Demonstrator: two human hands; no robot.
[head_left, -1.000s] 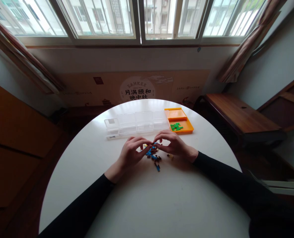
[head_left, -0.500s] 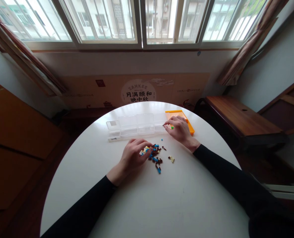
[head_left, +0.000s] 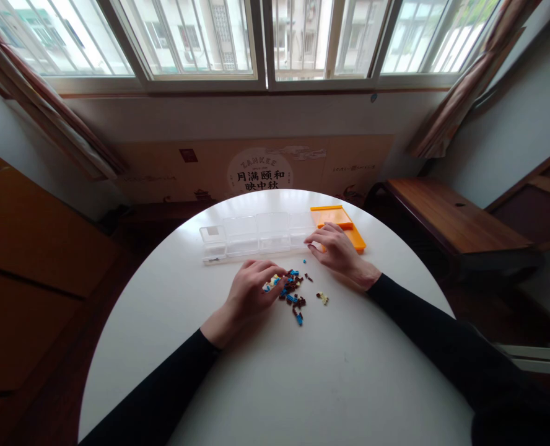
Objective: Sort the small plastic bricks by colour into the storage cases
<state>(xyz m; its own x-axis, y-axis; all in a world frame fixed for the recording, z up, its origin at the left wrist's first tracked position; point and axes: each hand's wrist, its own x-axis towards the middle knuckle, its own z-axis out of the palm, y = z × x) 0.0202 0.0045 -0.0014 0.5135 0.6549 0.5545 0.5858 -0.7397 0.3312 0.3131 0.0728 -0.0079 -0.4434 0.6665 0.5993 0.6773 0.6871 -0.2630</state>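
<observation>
While holding left hand (head_left: 248, 287) half-open over loose bricks (head_left: 294, 285) on surface (head_left: 344, 371), poised right hand (head_left: 334, 246) at right end of clear box (head_left: 272, 242); could not tell its grip; judged low, careful handling best.

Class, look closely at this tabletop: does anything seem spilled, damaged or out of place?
No damage shows. What looks slightly odd on the table: a tiny blue piece near the right hand, a thin brown piece and some pale-yellow pieces lie apart from the main pile, as if scattered.

Pieces (head_left: 293, 287) on table (head_left: 275, 384), box (head_left: 262, 243) behind
</observation>
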